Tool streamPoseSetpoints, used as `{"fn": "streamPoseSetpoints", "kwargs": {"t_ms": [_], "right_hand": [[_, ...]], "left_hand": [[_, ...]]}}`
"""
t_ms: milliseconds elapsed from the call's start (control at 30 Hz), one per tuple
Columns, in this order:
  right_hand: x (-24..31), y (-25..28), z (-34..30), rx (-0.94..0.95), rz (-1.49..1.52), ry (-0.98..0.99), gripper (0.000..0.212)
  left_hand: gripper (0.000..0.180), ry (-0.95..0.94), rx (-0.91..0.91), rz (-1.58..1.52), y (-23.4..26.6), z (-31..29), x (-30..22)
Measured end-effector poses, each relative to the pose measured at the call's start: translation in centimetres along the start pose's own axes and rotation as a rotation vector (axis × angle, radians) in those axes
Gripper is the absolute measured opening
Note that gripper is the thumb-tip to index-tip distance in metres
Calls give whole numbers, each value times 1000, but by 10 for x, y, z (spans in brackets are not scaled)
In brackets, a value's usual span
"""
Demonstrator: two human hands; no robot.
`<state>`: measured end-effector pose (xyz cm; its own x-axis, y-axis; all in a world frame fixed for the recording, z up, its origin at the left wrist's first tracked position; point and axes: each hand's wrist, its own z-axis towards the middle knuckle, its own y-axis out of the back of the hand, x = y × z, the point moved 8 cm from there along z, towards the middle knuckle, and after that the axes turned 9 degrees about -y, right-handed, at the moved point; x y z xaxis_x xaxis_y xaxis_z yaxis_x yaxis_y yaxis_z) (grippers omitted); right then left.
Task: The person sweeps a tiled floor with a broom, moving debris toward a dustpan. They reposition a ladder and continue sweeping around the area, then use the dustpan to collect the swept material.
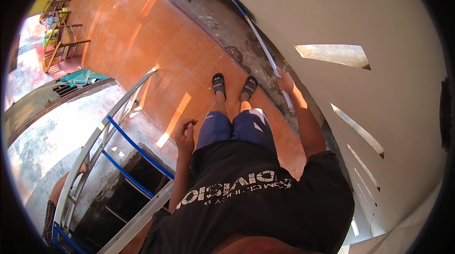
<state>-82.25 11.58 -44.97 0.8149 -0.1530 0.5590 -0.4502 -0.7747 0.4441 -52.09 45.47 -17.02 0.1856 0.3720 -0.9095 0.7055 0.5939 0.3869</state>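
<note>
A long, thin pale pole (pixel 263 40) with a blue far end slants along the foot of the wall. My right hand (pixel 285 81) is wrapped round it near its lower end, my arm stretched forward on the right. My left hand (pixel 184 134) hangs beside my thigh, its fingers loosely curled and apart from the thumb, with nothing visible in it. To the left of that hand stands a metal ladder (pixel 97 135) with blue bars (pixel 137 147). Another person's hand (pixel 84 168) is at the ladder's left side, its grip partly hidden by the rails.
On my right rises a pale wall (pixel 398 88) with slanted slots. Orange tiles (pixel 166 59) lie underfoot, bordered by a rough concrete strip (pixel 213 22). Wooden chairs (pixel 61 45) stand at the far left. A dark recess (pixel 128 197) shows behind the ladder.
</note>
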Motion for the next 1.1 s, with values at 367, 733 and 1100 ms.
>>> {"fn": "streamPoseSetpoints", "kwargs": {"t_ms": [367, 733, 1100], "right_hand": [[-114, 11, -14, 26, 51, -334, 56], [-119, 24, -212, -21, 101, -274, 62], [-132, -66, -372, -79, 719, -810, 32]], "left_hand": [[14, -43, 43, 73, 8, 2, -13], [15, -66, 8, -56, 4, 17, 3], [14, -219, 55, -124, -16, 56, -31]]}}
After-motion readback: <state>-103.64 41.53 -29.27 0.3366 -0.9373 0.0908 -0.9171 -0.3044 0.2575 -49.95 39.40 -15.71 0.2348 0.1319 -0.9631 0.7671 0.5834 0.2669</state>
